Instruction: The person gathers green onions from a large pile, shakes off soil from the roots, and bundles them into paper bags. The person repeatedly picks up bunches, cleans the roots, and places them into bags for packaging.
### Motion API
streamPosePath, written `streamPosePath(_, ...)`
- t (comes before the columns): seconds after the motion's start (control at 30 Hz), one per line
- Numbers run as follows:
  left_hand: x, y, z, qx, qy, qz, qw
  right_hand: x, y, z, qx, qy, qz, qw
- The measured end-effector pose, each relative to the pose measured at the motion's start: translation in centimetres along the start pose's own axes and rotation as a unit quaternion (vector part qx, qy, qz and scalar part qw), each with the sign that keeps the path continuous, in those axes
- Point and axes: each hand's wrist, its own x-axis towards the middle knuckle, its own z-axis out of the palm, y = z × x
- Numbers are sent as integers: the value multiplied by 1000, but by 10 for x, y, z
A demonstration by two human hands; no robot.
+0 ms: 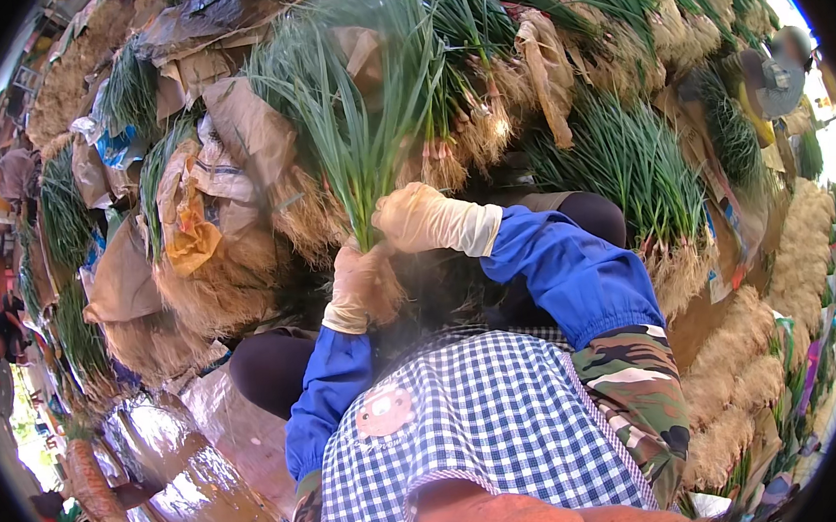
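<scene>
A bunch of green onions (362, 141) stands upright in front of my body, its long leaves fanning out away from me. My left hand (358, 276), in a pale rubber glove, is closed around the lower stems just above the roots. Fine tan roots (388, 288) hang out beside that hand. My right hand (411, 218), gloved the same way, is closed against the stems a little higher up, with its fingertips hidden from view. Beyond the right hand lie loose green onions (443, 150) with pinkish-white bulbs and roots.
Rooted bunches (638, 187) lie to the right, with bundled roots (732, 384) stacked behind them. On the left are root piles (216, 282) partly covered by brown paper (127, 267). A person (783, 79) is at the far right. My knees (269, 369) flank the work.
</scene>
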Motion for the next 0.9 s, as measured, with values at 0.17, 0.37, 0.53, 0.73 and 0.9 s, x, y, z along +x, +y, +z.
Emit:
streamPosePath(0.17, 2, 1, -1, 1, 25, -48, 999, 3, 0, 31, -17, 73, 5, 997)
streamPosePath(0.37, 5, -8, -8, -72, -12, -31, 997, 11, 43, 93, 695, 159, 278, 644)
streamPosePath(0.53, 5, -7, -11, -176, -84, -70, 978, 7, -7, 46, 891, 77, 315, 318)
streamPosePath(0.73, 6, -8, -5, -101, -3, -47, 994, 6, -9, 92, 837, 148, 328, 411)
streamPosePath(0.9, 3, -10, -17, 16, 6, -11, 1000, 10, -9, 84, 220, 18, 190, 957)
